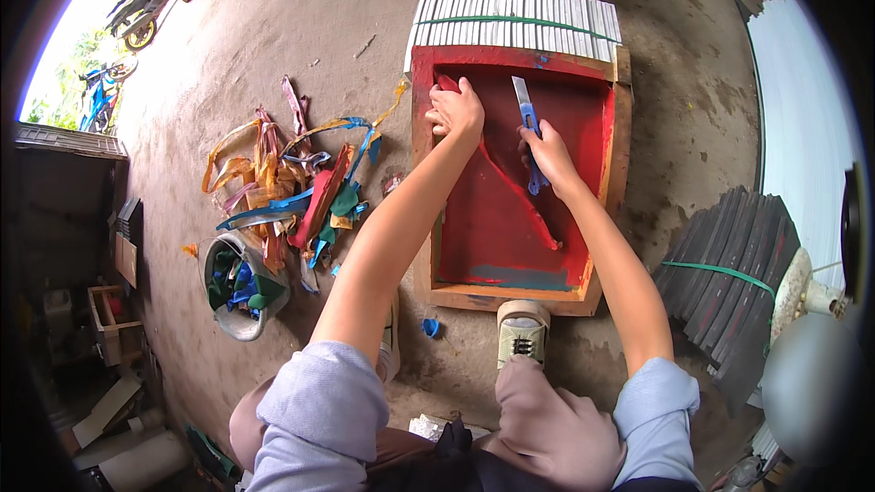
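Note:
A wooden frame (622,141) with a red-stained flat inside lies before me, its rim partly red. At its far left inner corner my left hand (458,109) is closed on a red peeled strip (516,184). The strip trails down across the red surface, its loose end near the lower right. My right hand (552,155) grips a blue utility knife (529,117) over the middle of the frame. The knife's wide blade is out and points away from me, tilted slightly left. It is apart from the left hand.
A strapped stack of white slats (510,23) stands at the frame's far end. Left lie a tangle of coloured strips (273,178) and a grey bucket (246,323) of scraps. A strapped dark bundle (729,278) is at right. My shoe (523,333) touches the near edge.

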{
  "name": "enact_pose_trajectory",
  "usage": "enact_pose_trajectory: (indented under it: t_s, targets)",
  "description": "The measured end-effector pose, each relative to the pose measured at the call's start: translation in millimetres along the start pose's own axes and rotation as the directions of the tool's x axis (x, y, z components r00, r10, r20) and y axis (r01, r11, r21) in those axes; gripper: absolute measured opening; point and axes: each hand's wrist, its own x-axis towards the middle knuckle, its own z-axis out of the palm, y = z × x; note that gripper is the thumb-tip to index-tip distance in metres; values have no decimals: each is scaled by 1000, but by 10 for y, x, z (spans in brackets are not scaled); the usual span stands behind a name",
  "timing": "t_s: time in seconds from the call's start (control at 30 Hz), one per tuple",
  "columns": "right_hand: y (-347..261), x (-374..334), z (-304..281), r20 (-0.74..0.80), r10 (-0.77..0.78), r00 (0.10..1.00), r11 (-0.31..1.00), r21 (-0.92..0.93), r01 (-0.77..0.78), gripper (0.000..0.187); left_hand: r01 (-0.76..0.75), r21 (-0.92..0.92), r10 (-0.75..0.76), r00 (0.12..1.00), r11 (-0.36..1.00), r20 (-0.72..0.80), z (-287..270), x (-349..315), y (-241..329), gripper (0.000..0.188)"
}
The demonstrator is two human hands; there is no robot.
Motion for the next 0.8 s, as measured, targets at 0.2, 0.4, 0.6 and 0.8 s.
enact_pose_trajectory:
  t_s: [0.2,0.4,0.6,0.8]
  targets:
    - [-137,349,163,-26,-294,955,881,-395,260,30,-58,-5,58,996,998,-64,-175,256,39,38]
    - [-327,481,151,67,-374,925,719,-608,335,27,-486,450,504,859,749,89,-276,152,-73,23]
    - [-410,478,307,176,-508,843,343,-857,385,20,-672,551,762,641,495,97,-232,289,-383,32]
    - [-513,684,433,272,-656,704,-21,-939,344,17,-690,560,753,636,458,168,-239,238,-369,39]
